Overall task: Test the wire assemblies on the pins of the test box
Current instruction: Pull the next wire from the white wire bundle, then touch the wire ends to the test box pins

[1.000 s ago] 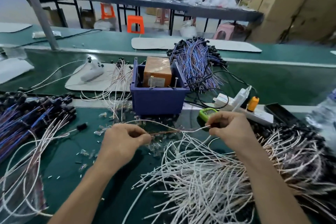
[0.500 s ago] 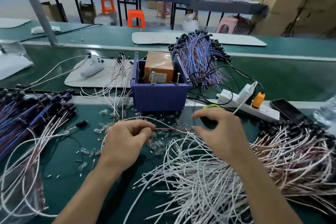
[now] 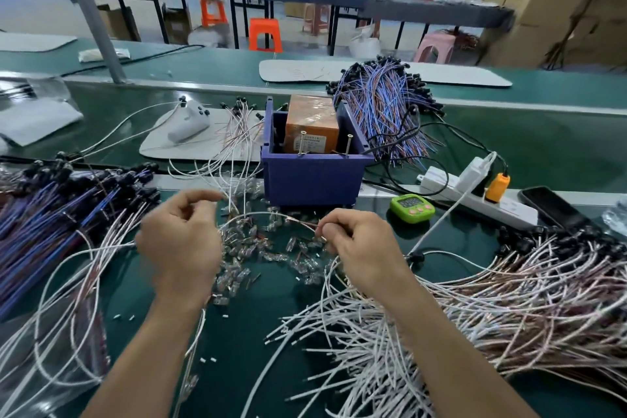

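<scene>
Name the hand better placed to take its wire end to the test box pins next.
Right, probably. The right hand pinches the wire just in front of the purple test box, nearly under its pins. The left hand, holding the other end, sits off to the box's left.

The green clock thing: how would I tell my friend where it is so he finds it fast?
Find the blue box in the middle of the green bench. Just right of it, in front of the white power strip, sits the green timer. It is the only lime-green thing there, small and rounded, with a dark screen and pink buttons.
</scene>
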Motion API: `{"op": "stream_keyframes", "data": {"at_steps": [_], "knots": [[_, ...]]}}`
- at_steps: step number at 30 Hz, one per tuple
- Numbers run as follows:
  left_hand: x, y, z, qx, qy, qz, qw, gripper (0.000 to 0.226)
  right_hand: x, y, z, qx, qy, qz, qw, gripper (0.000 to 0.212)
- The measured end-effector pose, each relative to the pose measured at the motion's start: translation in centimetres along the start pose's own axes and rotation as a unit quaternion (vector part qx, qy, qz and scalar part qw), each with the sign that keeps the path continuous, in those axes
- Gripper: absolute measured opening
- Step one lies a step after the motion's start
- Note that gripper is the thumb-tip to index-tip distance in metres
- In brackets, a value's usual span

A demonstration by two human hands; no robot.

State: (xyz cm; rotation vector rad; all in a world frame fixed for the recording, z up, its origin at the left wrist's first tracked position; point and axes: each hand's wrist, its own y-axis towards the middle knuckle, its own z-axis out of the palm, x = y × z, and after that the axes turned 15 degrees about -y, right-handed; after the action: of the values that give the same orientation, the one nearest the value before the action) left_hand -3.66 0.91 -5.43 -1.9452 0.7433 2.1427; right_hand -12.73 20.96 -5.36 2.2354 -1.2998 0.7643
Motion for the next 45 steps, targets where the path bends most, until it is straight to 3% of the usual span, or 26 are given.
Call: {"op": "stream_keyframes", "data": {"at_steps": [2,5,8,10,12,17,20,22,24,30,34,39,42,45], "knots": [[-0.1,1.1,-1.1,-0.046,0.156,0.027,0.986,0.02,0.3,0.2,-0.2,0.006,-0.004,-0.007,1.0,0.025],[0.0,1.9,-1.5,0.026,0.349,-0.006,0.937,0.028,1.0,0.5,-0.3,0.02,-0.017,-0.016,1.0,0.028],[0.5,1.5,-1.1,0.121,0.442,-0.004,0.889,0.039,1.4,0.8,-0.4,0.033,-0.035,-0.006,0.999,0.03],[0.9,1.2,-1.0,0.132,0.457,0.022,0.879,0.031,1.4,0.9,-0.6,0.043,-0.043,-0.002,0.998,0.03],[1.0,1.3,-1.1,0.118,0.435,0.029,0.892,0.017,1.5,0.9,-0.8,0.054,-0.053,-0.001,0.997,0.03],[0.5,1.4,-1.3,0.078,0.293,0.056,0.951,0.017,1.9,0.5,-1.5,0.039,-0.049,-0.034,0.997,0.031],[-0.6,0.6,-1.1,0.19,0.126,0.059,0.972,0.025,3.7,0.2,-1.4,0.052,0.005,-0.126,0.991,0.036],[-1.5,-0.2,-0.8,0.284,0.03,0.041,0.958,0.033,4.8,0.1,-1.2,0.068,0.002,-0.191,0.979,0.034],[-1.9,-0.8,-0.5,0.317,-0.064,0.004,0.946,0.028,5.4,0.1,-1.0,0.08,-0.018,-0.206,0.975,0.029],[-2.2,-0.4,-0.3,0.203,-0.218,-0.075,0.952,0.028,5.1,0.9,-2.6,0.079,-0.071,-0.197,0.975,0.021],[-2.3,0.5,-0.8,0.164,-0.276,-0.136,0.937,0.021,4.6,1.6,-3.1,0.042,-0.011,-0.164,0.985,0.026],[-2.6,2.3,-2.3,0.091,-0.308,-0.153,0.934,0.018,3.4,2.1,-4.4,0.014,0.097,-0.141,0.985,0.027],[-2.5,1.1,-1.3,0.162,-0.251,-0.137,0.945,0.028,3.7,2.1,-4.2,0.028,0.208,-0.131,0.969,0.027],[-2.6,-1.1,0.5,0.271,-0.233,-0.146,0.922,0.027,4.5,1.8,-3.8,0.049,0.318,-0.121,0.939,0.027]]}}
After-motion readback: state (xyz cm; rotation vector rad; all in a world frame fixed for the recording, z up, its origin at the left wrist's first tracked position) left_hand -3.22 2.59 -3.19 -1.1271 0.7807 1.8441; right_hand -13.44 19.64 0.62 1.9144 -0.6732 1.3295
